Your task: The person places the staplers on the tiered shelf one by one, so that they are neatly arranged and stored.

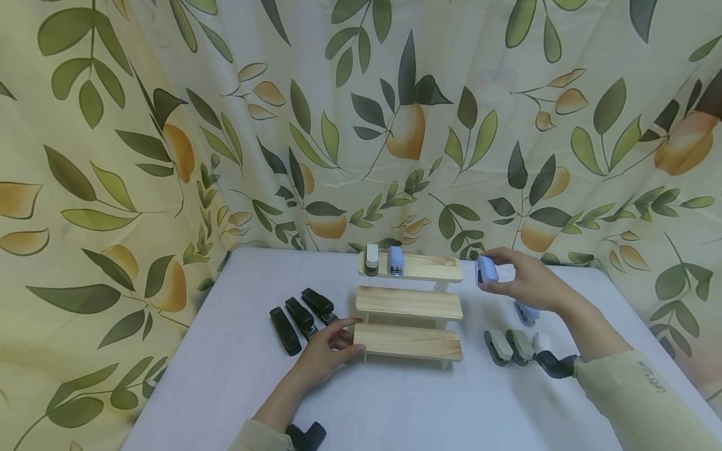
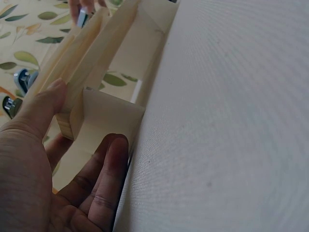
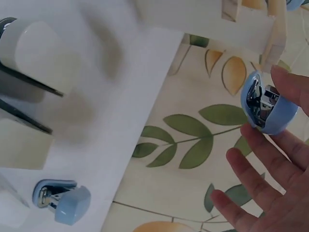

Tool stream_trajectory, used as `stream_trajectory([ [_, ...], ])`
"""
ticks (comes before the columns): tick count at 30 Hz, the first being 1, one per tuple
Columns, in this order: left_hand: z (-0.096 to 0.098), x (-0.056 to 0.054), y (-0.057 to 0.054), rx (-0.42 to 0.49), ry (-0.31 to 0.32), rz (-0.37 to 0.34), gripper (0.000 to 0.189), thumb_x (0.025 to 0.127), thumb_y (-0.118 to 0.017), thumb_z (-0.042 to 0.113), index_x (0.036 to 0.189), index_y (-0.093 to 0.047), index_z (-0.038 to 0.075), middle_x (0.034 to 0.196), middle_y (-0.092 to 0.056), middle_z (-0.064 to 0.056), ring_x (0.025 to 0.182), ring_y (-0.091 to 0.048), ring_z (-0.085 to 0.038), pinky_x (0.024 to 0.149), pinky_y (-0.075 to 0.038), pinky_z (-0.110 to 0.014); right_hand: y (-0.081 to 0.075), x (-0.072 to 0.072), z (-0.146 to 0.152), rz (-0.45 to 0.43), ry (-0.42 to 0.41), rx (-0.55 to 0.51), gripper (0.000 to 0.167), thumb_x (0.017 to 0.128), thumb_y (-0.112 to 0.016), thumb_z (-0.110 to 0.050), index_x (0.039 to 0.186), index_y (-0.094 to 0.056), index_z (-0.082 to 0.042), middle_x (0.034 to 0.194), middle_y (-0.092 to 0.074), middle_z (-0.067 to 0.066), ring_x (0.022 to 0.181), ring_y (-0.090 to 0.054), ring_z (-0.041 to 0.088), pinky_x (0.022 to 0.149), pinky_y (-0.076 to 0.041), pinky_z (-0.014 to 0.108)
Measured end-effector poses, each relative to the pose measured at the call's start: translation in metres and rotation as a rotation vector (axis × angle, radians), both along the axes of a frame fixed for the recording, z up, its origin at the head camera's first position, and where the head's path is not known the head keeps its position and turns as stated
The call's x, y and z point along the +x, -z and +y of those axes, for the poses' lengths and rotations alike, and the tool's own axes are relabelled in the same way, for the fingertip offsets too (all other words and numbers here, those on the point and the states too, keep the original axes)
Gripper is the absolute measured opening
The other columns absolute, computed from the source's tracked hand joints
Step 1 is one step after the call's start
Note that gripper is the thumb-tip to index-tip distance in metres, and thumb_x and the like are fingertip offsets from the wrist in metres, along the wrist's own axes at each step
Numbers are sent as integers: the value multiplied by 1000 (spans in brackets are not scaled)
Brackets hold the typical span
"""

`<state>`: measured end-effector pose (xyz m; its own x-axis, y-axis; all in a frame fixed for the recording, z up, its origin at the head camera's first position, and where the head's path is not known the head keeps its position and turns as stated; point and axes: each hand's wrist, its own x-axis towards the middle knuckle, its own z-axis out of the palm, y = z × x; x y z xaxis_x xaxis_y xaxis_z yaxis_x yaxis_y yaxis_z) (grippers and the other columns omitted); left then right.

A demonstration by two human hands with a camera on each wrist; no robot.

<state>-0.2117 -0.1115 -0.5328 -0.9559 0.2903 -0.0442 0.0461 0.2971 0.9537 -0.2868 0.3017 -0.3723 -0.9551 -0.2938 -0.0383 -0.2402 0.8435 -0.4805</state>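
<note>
My right grip point(image 1: 521, 280), closed to a pinch, holds a blue stapler point(image 1: 487, 270) beside the top shelf point(image 1: 429, 267); my left grip point(image 1: 323, 356) pinches the bottom shelf point(image 1: 408, 341).

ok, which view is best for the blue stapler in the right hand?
Right wrist: the blue stapler appears large, its metal parts visible, between the right hand's thumb and fingers. Head shows it small, just right of the top shelf. Left wrist catches only a blue sliver near the top edge.
</note>
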Motion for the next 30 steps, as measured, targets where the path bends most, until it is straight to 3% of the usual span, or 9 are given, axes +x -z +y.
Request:
stream_trajectory([
  [7,0,0,-1,5,2,-2,55,91,-80,41,142,-58,37,115,-70,-3,97,-69,-14,80,-55,-28,-9,4,-9,42,-20,-26,76,91,-80,-41,151,-47,-7,150,-52,27,138,-46,53,104,-33,81],
  [18,0,0,-1,7,4,1,55,91,-80,40,142,-59,36,115,-71,-3,96,-70,-14,80,-55,-27,-20,9,-20,86,-41,-46,75,92,-79,-43,152,-48,-11,148,-56,20,137,-49,47,104,-37,78],
  [30,1,-1,1,-3,1,-4,55,91,-79,42,142,-58,36,115,-70,-2,96,-70,-13,79,-56,-27,-21,7,-29,111,-58,-68,75,92,-79,-40,152,-49,-7,145,-58,23,135,-51,48,108,-37,74],
])
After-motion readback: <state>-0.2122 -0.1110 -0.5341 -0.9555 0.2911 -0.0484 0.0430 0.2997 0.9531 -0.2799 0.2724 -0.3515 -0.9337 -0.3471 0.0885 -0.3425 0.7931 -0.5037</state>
